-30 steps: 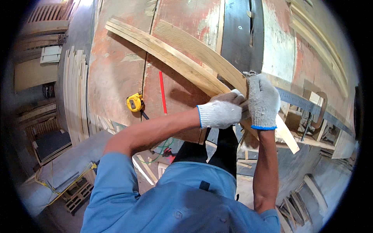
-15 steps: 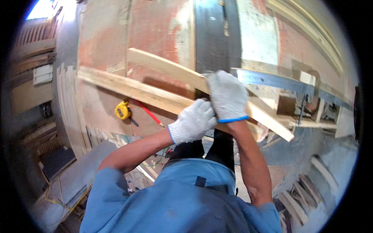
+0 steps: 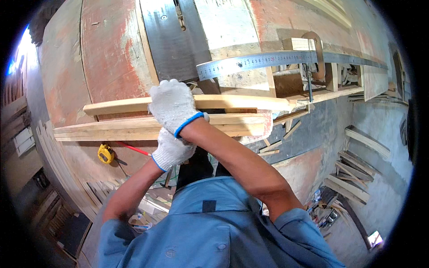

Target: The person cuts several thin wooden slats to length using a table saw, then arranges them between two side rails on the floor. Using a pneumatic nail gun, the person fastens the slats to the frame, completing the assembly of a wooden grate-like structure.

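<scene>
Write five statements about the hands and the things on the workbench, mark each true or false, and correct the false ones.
1. The right hand lies across the single board. True.
2. The left hand is bare. False: it wears a white knitted glove.
3. The yellow tape measure lies left of the red pencil. True.
4. The steel ruler lies left of the tape measure. False: it is to the right.
5. A C-shaped clamp sits at the ruler. True.
</scene>
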`<state>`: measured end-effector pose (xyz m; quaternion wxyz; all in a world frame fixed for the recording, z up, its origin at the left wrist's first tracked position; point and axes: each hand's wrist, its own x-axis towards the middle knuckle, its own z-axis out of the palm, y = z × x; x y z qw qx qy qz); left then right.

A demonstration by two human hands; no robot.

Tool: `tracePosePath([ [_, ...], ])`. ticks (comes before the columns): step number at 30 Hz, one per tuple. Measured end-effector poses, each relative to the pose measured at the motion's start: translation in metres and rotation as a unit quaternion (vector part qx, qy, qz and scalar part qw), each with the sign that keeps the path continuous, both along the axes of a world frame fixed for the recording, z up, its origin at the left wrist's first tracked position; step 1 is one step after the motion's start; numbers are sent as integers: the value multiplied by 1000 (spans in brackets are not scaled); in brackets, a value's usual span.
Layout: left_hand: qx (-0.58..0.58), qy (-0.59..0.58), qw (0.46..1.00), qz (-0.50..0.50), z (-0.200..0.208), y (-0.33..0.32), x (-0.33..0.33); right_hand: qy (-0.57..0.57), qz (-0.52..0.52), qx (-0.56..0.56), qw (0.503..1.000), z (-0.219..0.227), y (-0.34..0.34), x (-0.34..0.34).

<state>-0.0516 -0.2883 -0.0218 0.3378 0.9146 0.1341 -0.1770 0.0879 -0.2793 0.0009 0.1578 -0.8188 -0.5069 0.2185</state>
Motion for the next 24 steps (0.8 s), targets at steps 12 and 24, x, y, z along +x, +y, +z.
tracePosePath([
  [12, 129, -147, 971, -134, 7, 10, 8, -13, 75, 13, 997, 4, 50, -66],
  [24, 231, -199, 938, -165, 29, 11, 22, 73, 62, -43, 994, 15, 48, -65],
])
